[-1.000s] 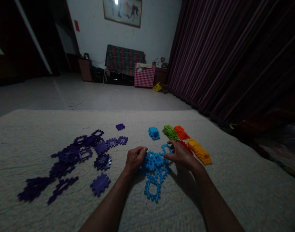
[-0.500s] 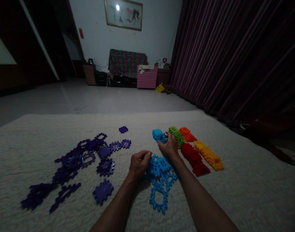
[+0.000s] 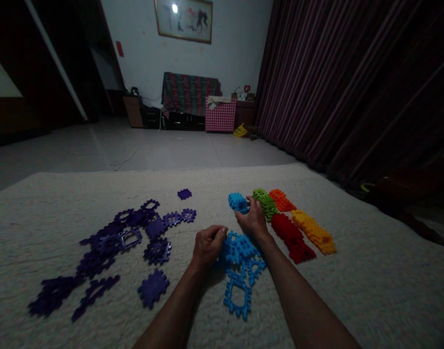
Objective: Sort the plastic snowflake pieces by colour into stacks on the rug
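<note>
Low centre, flat toothed blue tiles (image 3: 239,276) lie in a heap on the nubbly cream rug (image 3: 353,291). Your left hand (image 3: 207,247) curls, fingers pressed on the heap's left edge. Just above, your right hand (image 3: 254,220) closes loosely on the blue stack (image 3: 237,202). Purple tiles (image 3: 112,242) sprawl left; green (image 3: 265,202), orange (image 3: 282,199), red (image 3: 292,237) and yellow (image 3: 312,231) rows sit right.

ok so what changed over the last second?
The right hand left the loose blue pieces and reached forward to the small blue stack; its fingers now touch it. That uncovered the red row. The left hand stayed on the blue pieces. Purple pieces, green stack, orange stack and yellow row unchanged.
</note>
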Demonstrator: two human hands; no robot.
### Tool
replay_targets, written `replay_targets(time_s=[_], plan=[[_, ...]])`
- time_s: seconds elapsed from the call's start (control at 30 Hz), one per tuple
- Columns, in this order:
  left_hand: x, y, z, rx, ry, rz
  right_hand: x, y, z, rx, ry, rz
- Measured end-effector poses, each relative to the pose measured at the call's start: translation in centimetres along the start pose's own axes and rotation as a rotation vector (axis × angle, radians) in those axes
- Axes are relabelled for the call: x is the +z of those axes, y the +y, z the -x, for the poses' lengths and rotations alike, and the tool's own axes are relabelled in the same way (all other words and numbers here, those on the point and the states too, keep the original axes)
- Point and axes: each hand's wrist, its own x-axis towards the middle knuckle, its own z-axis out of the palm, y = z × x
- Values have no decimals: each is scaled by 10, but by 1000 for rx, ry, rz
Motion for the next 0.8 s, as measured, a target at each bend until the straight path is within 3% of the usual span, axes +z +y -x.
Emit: replay_targets(time_s=[0.33,0.57,0.67,0.8], plan=[[-1,-1,0,-21,8,21,-1,2,1,-15,17,-44],[-1,-4,-1,-48,34,71,-9,5,-3,-4,133,-182],[0,-7,-1,-54,35,79,-21,3,2,-49,79,-163],[0,-6,-1,-63,36,100,-41,-4,19,-131,-137,-130]])
